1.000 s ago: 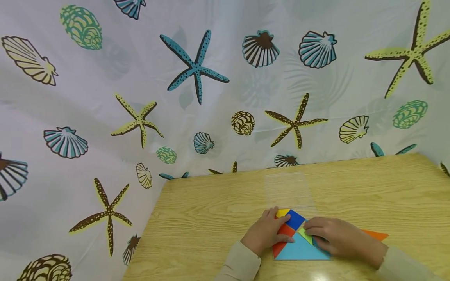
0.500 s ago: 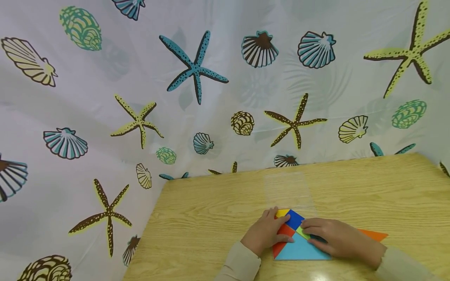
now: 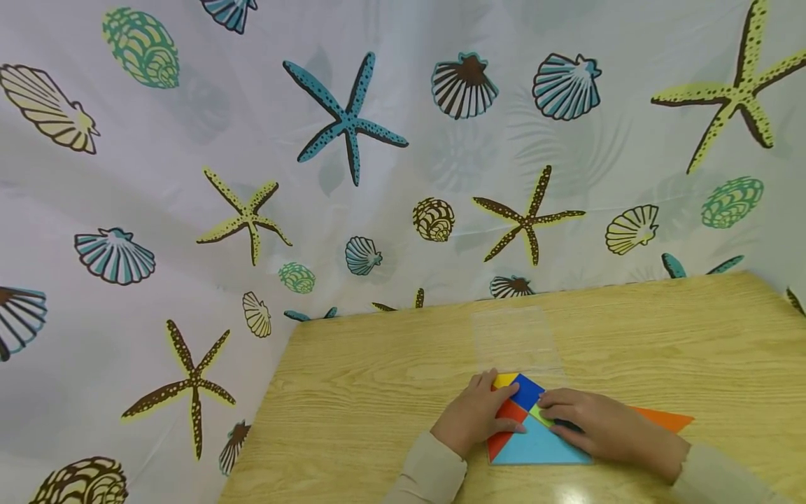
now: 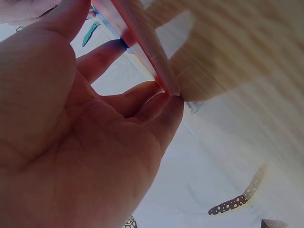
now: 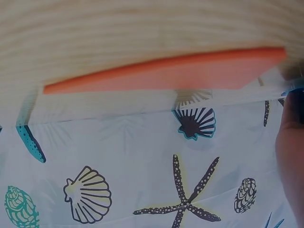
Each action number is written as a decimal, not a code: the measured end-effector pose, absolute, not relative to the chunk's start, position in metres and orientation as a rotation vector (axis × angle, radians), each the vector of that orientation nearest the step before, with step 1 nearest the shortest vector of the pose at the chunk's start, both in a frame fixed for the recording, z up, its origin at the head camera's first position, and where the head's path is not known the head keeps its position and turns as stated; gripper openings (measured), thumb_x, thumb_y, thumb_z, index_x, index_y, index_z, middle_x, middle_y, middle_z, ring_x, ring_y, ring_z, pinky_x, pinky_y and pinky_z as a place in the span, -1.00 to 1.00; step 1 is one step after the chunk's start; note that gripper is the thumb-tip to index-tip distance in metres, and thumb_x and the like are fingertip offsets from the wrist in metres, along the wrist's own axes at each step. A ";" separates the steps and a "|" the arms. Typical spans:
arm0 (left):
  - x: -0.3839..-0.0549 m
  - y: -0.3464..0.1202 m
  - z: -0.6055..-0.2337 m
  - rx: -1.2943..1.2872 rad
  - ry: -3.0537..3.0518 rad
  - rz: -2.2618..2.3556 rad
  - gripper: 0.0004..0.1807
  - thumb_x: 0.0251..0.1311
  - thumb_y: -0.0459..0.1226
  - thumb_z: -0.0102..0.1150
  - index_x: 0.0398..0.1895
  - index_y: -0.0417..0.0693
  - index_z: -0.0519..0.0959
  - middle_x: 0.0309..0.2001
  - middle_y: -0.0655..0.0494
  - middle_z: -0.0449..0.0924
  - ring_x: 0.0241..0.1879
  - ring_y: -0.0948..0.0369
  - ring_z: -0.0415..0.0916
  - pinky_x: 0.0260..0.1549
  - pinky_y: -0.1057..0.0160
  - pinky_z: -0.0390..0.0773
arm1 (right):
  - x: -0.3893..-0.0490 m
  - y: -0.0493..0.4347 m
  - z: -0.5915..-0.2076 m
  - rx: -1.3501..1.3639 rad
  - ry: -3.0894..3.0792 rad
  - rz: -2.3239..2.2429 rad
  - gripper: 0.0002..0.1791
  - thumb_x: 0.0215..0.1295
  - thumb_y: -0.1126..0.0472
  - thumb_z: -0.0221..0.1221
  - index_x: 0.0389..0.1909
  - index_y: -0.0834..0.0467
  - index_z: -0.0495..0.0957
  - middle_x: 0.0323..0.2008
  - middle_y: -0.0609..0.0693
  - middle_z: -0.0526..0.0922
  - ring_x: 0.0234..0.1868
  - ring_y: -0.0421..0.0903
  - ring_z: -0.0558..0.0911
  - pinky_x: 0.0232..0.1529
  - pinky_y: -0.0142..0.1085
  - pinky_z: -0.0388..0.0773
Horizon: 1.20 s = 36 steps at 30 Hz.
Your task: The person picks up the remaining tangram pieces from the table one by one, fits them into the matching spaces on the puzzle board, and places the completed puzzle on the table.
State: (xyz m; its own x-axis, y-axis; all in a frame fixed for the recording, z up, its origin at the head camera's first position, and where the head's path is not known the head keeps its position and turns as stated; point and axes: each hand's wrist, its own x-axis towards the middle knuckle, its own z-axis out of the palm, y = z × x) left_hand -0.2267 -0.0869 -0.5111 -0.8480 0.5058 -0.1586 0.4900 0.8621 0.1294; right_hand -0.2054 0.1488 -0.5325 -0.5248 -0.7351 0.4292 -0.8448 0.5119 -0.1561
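Note:
Coloured tangram pieces lie fitted together near the front of the table. In the head view I see a yellow piece (image 3: 506, 379), a blue square (image 3: 527, 393), a red triangle (image 3: 502, 444) and a large light blue triangle (image 3: 535, 448). My left hand (image 3: 475, 413) rests spread over the left side, index finger on the blue square, thumb by the light blue triangle. Its other fingertips touch the puzzle's edge in the left wrist view. My right hand (image 3: 595, 420) pinches a dark blue piece (image 3: 569, 425), mostly hidden, beside a light green triangle (image 3: 540, 414).
An orange piece (image 3: 664, 418) lies on the wooden table (image 3: 378, 392), just right of my right hand. A clear flat sheet (image 3: 516, 336) lies behind the puzzle. A curtain (image 3: 390, 140) printed with shells and starfish hangs beyond the table's back and left edges.
My right thumb has moved in toward the fingers, and less of the light green triangle shows. My left hand has stayed in place.

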 end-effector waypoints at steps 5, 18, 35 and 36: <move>-0.227 -0.087 -0.511 0.766 2.842 0.128 -0.24 -0.03 0.37 -0.14 0.33 0.54 0.18 0.40 0.18 0.02 0.34 0.21 0.03 0.04 0.24 0.43 | -0.203 0.147 -0.532 1.297 -2.435 0.494 -0.77 0.17 0.16 0.27 -0.13 0.06 0.62 -0.03 -0.11 0.53 -0.04 -0.15 0.56 -0.18 -0.20 0.58; -0.224 -0.088 -0.507 0.791 2.846 0.122 -0.25 0.01 0.34 -0.13 0.35 0.49 0.18 0.40 0.13 0.04 0.34 0.19 0.04 0.06 0.26 0.40 | -0.200 0.141 -0.536 1.243 -2.436 0.472 -0.75 0.13 0.21 0.28 -0.14 0.06 0.62 -0.06 -0.14 0.53 -0.06 -0.21 0.55 -0.16 -0.25 0.58; -0.225 -0.086 -0.509 0.766 2.845 0.127 -0.26 0.00 0.35 -0.14 0.34 0.52 0.18 0.40 0.15 0.04 0.34 0.20 0.04 0.06 0.25 0.41 | -0.196 0.141 -0.531 1.249 -2.363 0.490 -0.72 0.08 0.29 0.31 -0.15 0.03 0.62 -0.05 -0.11 0.52 -0.07 -0.16 0.56 -0.19 -0.22 0.59; -0.225 -0.086 -0.509 0.765 2.844 0.127 -0.26 -0.01 0.35 -0.14 0.34 0.52 0.19 0.40 0.15 0.04 0.34 0.20 0.04 0.06 0.25 0.41 | -0.197 0.142 -0.530 1.241 -2.369 0.497 -0.72 0.08 0.29 0.31 -0.14 0.03 0.62 -0.05 -0.11 0.52 -0.07 -0.16 0.55 -0.19 -0.22 0.59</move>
